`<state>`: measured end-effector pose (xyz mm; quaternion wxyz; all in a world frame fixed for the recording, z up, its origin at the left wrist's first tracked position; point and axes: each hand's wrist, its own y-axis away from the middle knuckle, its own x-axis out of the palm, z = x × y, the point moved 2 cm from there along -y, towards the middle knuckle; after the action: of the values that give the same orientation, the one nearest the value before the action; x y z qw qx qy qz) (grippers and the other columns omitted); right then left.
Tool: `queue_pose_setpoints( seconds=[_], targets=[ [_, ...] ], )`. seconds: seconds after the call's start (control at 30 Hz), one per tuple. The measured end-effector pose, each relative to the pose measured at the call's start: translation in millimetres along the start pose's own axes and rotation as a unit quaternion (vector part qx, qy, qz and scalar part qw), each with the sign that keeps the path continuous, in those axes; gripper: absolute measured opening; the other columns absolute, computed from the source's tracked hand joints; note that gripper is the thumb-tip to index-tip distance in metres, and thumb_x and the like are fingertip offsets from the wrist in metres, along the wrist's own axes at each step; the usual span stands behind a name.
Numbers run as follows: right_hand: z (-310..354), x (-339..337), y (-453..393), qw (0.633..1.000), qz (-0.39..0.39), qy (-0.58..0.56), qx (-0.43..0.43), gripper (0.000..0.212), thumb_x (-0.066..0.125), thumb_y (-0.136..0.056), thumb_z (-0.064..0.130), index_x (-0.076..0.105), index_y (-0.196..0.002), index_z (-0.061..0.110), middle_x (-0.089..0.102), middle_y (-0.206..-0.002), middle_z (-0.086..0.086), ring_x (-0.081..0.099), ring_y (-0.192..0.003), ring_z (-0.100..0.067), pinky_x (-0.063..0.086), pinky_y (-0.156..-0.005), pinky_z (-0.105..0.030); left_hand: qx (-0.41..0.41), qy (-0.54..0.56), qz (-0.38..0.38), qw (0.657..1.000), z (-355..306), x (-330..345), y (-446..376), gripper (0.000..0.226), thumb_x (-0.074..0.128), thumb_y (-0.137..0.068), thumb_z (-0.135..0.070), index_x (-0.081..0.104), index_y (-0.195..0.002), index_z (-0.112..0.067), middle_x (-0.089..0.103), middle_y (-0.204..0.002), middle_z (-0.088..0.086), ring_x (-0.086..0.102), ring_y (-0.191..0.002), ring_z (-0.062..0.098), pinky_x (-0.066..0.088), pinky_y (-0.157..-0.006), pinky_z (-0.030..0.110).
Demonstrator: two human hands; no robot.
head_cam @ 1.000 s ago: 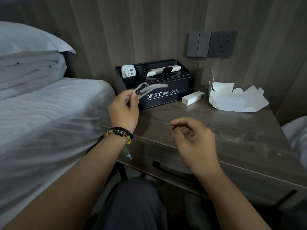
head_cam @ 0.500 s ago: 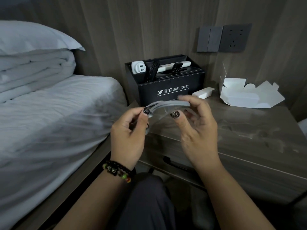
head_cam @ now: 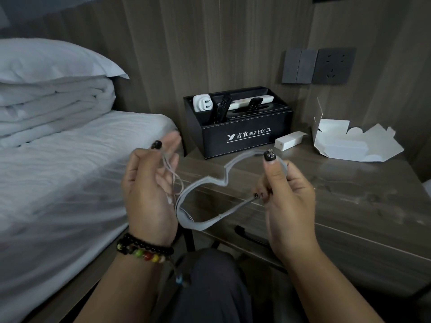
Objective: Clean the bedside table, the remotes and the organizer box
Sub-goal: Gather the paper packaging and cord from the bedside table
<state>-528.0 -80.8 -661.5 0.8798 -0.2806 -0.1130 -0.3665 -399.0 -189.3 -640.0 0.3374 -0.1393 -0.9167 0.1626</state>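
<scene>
While the right hand [head_cam: 289,201] pinched one end of a thin grey mask [head_cam: 205,183], the left hand [head_cam: 149,185] held its white ear strings [head_cam: 171,173] with loosely bent fingers. The mask hung between both hands, in front of the bedside table [head_cam: 349,190]. One black organizer box [head_cam: 238,127] stood at the back of the table, well beyond the hands. It held two black remotes [head_cam: 221,108], one white remote [head_cam: 251,100] and one white plug [head_cam: 202,103].

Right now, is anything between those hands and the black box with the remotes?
Only what they hold: both the left hand and right hand grip a grey looped strap. Beyond it, nothing visible blocks the black hotel organizer box.
</scene>
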Motion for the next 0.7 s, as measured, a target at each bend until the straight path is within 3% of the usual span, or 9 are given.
queue_pose_setpoints(
  seconds=[0.1,0.17,0.23,0.37,0.47,0.6,0.7],
  targets=[
    [-9,4,8,0.999,0.009,-0.006,0.044,0.039,0.067,-0.078,0.053,0.049,-0.055,0.028,0.037,-0.052,0.012,0.032,-0.052,-0.01,0.034,-0.058,-0.028,-0.015,0.053,-0.019,0.998,-6,-14,-8,0.027,0.047,-0.094,-0.025,0.045,-0.07,-0.015,0.063,-0.064,0.001,0.063,-0.065,0.018,0.053,-0.068,0.03],
    [-14,9,14,0.998,0.026,0.008,0.057,0.041,0.061,-0.084,0.051,0.046,-0.056,0.025,0.038,-0.052,0.009,0.033,-0.052,-0.012,0.034,-0.058,-0.03,-0.038,0.04,-0.056,0.997,-12,-34,-12,0.036,0.039,-0.1,-0.032,0.043,-0.067,-0.017,0.052,-0.058,-0.002,0.045,-0.047,0.012,0.04,-0.048,0.022],
    [-18,14,22,0.996,0.046,0.042,0.062,0.047,0.052,-0.092,0.05,0.044,-0.06,0.017,0.037,-0.054,0.003,0.035,-0.054,-0.014,0.037,-0.058,-0.028,-0.068,0.009,-0.077,0.995,-17,-61,-12,0.041,0.03,-0.102,-0.034,0.042,-0.065,-0.02,0.05,-0.057,-0.003,0.034,-0.039,0.009,0.026,-0.04,0.019],
    [-29,39,35,0.989,0.089,0.079,0.086,0.044,0.045,-0.092,0.044,0.047,-0.066,0.007,0.034,-0.058,-0.007,0.032,-0.057,-0.024,0.033,-0.052,-0.024,-0.116,-0.127,-0.088,0.981,-21,-133,1,0.043,0.033,-0.1,-0.029,0.044,-0.059,-0.023,0.042,-0.053,-0.001,0.024,-0.036,0.01,0.012,-0.041,0.027],
    [-47,68,41,0.983,0.088,0.088,0.136,0.042,0.048,-0.098,0.037,0.05,-0.067,0.008,0.031,-0.056,-0.008,0.028,-0.054,-0.024,0.029,-0.053,-0.03,-0.141,-0.26,-0.11,0.949,-16,-197,19,0.031,0.039,-0.097,-0.025,0.045,-0.067,-0.02,0.043,-0.051,-0.002,0.026,-0.036,0.011,0.015,-0.037,0.024],
    [-104,105,60,0.952,0.058,0.106,0.28,0.035,0.054,-0.094,0.029,0.047,-0.063,0.016,0.031,-0.045,0.005,0.029,-0.042,-0.011,0.029,-0.047,-0.027,-0.23,-0.443,-0.107,0.86,-3,-275,54,0.022,0.043,-0.101,-0.019,0.05,-0.085,-0.006,0.055,-0.067,0.002,0.046,-0.047,0.006,0.037,-0.046,0.019],
    [-150,119,92,0.914,0.075,0.172,0.359,0.038,0.058,-0.091,0.029,0.046,-0.057,0.016,0.032,-0.039,0.009,0.03,-0.043,-0.013,0.027,-0.051,-0.027,-0.319,-0.503,-0.103,0.797,11,-325,83,0.021,0.047,-0.1,-0.016,0.057,-0.085,-0.005,0.062,-0.07,0.005,0.055,-0.063,0.019,0.043,-0.057,0.028]
  ],
)
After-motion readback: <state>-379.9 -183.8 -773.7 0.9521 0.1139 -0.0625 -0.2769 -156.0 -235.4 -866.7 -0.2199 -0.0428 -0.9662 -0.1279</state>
